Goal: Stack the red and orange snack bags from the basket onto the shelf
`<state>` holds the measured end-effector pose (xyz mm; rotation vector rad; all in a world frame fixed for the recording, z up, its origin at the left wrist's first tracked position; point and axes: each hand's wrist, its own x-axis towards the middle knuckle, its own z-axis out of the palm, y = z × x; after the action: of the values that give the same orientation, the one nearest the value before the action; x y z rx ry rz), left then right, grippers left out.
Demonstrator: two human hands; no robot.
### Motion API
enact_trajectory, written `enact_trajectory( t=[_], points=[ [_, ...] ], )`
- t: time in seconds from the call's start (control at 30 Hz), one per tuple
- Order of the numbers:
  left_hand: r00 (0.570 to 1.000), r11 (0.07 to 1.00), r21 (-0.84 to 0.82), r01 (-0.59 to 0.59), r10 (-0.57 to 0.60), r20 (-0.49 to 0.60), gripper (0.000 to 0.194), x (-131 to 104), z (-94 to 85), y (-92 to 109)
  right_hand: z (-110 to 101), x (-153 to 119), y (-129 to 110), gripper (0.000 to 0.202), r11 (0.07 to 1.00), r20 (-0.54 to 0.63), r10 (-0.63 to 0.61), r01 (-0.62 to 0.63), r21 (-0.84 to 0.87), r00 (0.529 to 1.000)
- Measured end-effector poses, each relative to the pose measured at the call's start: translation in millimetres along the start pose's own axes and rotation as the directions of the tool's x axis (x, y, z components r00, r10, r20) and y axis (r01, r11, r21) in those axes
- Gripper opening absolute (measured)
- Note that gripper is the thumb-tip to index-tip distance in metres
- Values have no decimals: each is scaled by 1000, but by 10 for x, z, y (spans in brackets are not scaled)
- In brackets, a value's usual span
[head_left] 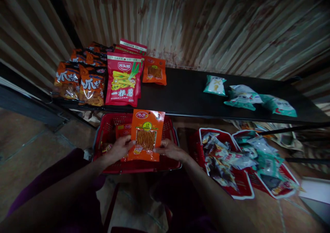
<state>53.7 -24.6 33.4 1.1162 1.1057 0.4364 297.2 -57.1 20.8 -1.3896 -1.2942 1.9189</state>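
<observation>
An orange snack packet [146, 135] with a clear window showing brown sticks stands upright between my two hands. My left hand [120, 150] closes on its left edge, thumb on the front. On the lower right edge, my right hand [171, 150] grips it the same way. Beneath it sits a red basket [103, 130] with another orange packet [122, 130] inside, partly covered by my left hand and the held packet. A similar orange packet [154, 71] leans at the back of the black shelf [185, 92], beside red snack bags [123, 80].
Orange and black snack bags [91, 85] stand in rows at the shelf's left end. Several teal and white bags [242, 97] lie toward its right. Two more red baskets [241, 185] [291, 191] filled with bags stand on the floor at right. A pleated curtain [175, 26] hangs behind.
</observation>
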Motion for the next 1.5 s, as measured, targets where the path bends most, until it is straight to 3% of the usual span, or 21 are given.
enact_trajectory(
  t=[0.1,0.3,0.4,0.53,0.63,0.77,0.87,0.93,1.03,1.1,1.3,1.4,1.5],
  points=[
    [999,1000,-20,-2,3,44,19,26,-50,31,9,58,7,30,1000,-37,21,-21,16,999],
    [988,997,30,67,-71,135,20,10,-146,-113,38,63,-11,29,999,-82,-19,16,-33,997],
    [996,999,48,7,-11,89,16,-36,-97,-83,35,-33,-95,29,998,-96,-43,38,-58,994],
    [991,989,72,-131,132,2,16,-97,30,157,-3,-244,-326,28,995,-147,-102,102,-5,984],
    [969,966,97,-239,244,-45,16,-69,144,424,-57,-372,-512,27,981,-263,-137,168,98,955],
    [907,916,105,-387,399,-136,20,165,296,855,-200,-376,-767,24,933,-533,-187,320,168,825],
    [839,879,213,-426,472,-270,37,482,364,1225,-406,-226,-1023,20,902,-626,-253,414,123,738],
    [809,868,270,-417,490,-325,46,728,380,1470,-591,-54,-1228,15,899,-646,-262,424,106,717],
    [744,840,395,-372,524,-415,40,1083,382,1781,-885,276,-1556,4,898,-709,-244,430,92,662],
    [717,823,462,-331,537,-443,39,1278,383,1924,-1058,509,-1756,10,899,-739,-213,425,109,640],
    [683,824,520,-227,515,-518,35,1593,382,2064,-1363,1024,-2067,17,924,-727,-164,361,123,667],
    [700,844,490,-220,486,-524,33,1655,359,2034,-1405,1181,-2088,17,944,-710,-151,313,102,688],
    [734,879,434,-199,427,-528,34,1710,326,1998,-1402,1324,-2095,18,961,-723,-135,267,71,677]
  ],
)
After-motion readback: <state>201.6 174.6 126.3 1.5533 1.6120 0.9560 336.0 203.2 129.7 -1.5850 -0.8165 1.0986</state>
